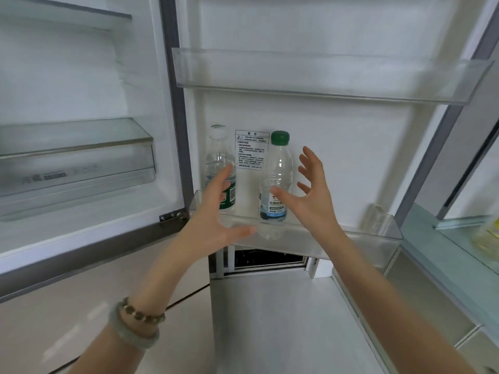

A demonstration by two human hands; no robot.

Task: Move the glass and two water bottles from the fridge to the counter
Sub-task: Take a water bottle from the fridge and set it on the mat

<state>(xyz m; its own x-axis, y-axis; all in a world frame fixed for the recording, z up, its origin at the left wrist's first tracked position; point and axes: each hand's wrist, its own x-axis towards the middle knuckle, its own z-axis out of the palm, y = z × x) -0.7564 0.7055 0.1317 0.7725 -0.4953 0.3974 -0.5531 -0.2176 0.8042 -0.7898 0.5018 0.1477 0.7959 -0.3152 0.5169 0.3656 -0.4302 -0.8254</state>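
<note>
Bottles are what I am reaching for; nearest me, my left hand [216,211] and right hand [310,195] are both spread wide, fingers apart, gripping nothing, so that I can take one in each; beyond them, in the clear plastic door shelf [351,238], the white-capped clear water bottle [218,155] and green-capped clear water bottle [278,171] stand upright, kept from tipping by the rail; the clear glass [375,217] sits at its right end.

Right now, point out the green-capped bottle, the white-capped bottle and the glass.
green-capped bottle [280,137], head view, on its cap.
white-capped bottle [217,133], head view, on its cap.
glass [376,217], head view, on its clear wall, at the door shelf's right end.
</note>
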